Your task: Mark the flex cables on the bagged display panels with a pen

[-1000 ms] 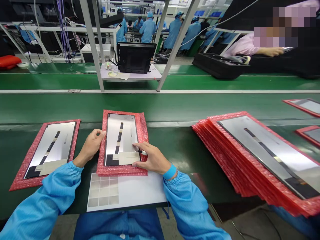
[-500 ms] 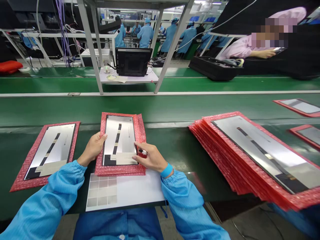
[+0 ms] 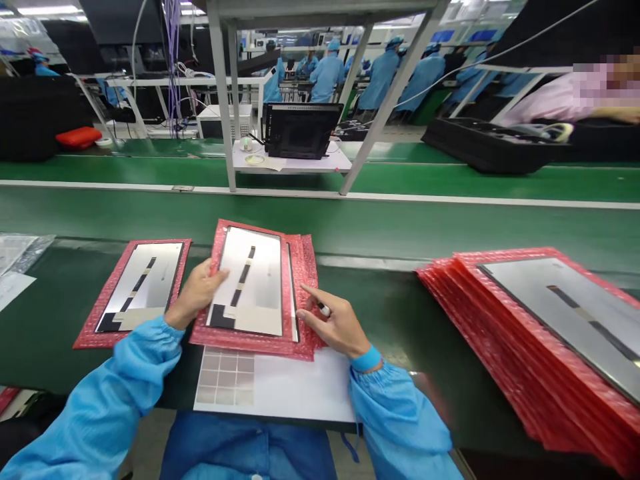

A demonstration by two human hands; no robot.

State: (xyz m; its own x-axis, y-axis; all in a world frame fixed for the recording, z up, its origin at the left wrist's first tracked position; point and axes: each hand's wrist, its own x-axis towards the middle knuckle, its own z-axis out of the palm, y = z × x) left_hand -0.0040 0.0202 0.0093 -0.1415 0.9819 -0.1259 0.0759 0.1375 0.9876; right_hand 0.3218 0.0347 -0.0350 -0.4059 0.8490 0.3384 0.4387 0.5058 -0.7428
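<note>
My left hand (image 3: 201,292) grips the left edge of a silver display panel (image 3: 263,280) lying on a red bubble-wrap sheet (image 3: 253,343). This panel is lifted and shifted left over another wrapped panel (image 3: 293,293), whose right edge shows beneath. At the right of the pair is my right hand (image 3: 340,321), thumb and index finger apart near the lower panel's edge. Its curled fingers hold a small black-and-white pen-like object (image 3: 324,309), mostly hidden. Under both panels lies a white sheet printed with grey squares (image 3: 227,379).
Another display panel on red bubble wrap (image 3: 100,333) lies to the left. A tall stack of wrapped panels (image 3: 500,347) stands at the right. Behind the green bench, a metal frame (image 3: 223,100) holds a shelf with a black monitor (image 3: 303,130). Several people in blue work farther back.
The upper panel and its red wrap have slid left off the one below, exposing its right edge. My right hand is now off the upper panel. The view has turned left.
</note>
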